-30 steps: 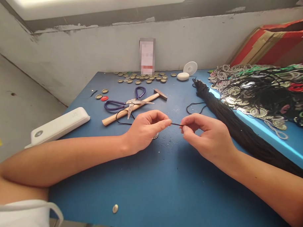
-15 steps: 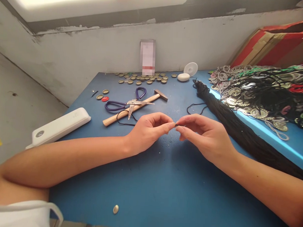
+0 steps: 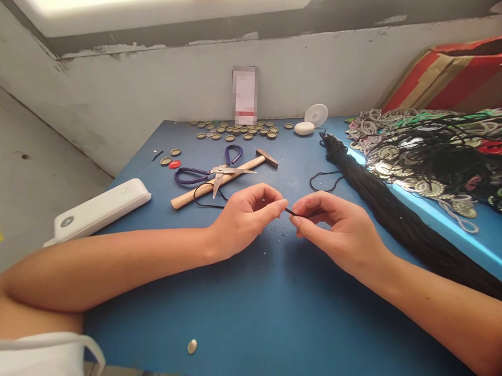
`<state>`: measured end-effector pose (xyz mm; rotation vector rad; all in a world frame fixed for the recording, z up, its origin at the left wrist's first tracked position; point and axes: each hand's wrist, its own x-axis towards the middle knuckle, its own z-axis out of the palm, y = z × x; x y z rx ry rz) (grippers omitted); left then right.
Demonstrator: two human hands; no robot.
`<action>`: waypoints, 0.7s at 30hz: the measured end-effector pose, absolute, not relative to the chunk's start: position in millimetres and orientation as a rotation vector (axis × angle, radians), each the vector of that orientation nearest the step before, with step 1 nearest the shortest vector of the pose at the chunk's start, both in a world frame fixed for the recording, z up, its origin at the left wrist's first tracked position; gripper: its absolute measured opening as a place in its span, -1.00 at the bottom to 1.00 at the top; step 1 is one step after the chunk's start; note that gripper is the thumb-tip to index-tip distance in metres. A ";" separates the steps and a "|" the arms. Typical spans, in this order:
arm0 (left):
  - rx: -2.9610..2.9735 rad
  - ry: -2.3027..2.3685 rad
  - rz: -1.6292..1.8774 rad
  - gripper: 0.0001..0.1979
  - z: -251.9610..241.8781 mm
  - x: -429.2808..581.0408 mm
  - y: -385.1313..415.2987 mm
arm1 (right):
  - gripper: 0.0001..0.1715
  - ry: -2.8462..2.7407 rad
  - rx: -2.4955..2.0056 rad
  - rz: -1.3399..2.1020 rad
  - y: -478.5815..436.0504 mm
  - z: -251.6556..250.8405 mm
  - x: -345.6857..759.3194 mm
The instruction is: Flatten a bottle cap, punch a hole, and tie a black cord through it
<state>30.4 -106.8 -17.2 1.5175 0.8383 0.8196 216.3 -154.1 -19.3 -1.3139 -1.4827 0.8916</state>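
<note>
A thin black cord (image 3: 290, 212) runs between my two hands above the middle of the blue table. My left hand (image 3: 250, 218) pinches it between thumb and forefinger. With the same kind of pinch, my right hand (image 3: 336, 224) grips the cord a short way to the right, so a small stretch shows between the fingertips. A loop of black cord also lies left of my left hand, by the hammer (image 3: 193, 195). Open scissors (image 3: 221, 170) with dark blue handles rest across the hammer's wooden handle.
At the right lies a long bundle of black cords (image 3: 374, 192), beside a heap of corded bottle-cap pieces (image 3: 433, 156). Several bottle caps (image 3: 230, 137) are scattered at the back. A white power bank (image 3: 102, 207) sits at left, a small oval piece (image 3: 192, 346) near the front edge.
My hands have moved slightly apart, the right one a little lower, and a short length of the cord now shows between the fingertips.
</note>
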 end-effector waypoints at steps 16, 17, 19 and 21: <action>1.502 0.762 0.888 -0.65 -18.8 31.3 -106.5 | -0.82 -1.457 -1.345 1.123 -152.5 -20.7 217.8; 1.499 0.748 0.893 -0.68 -19.7 31.4 -106.1 | -0.81 -1.439 -1.332 1.141 -152.4 -20.7 217.6; 1.489 0.725 0.887 -0.70 -21.3 31.5 -105.7 | -0.74 -1.371 -1.286 1.164 -152.1 -20.3 217.2; 1.484 0.719 0.875 -0.71 -22.1 31.4 -105.6 | -0.67 -1.284 -1.225 1.183 -151.7 -19.5 217.1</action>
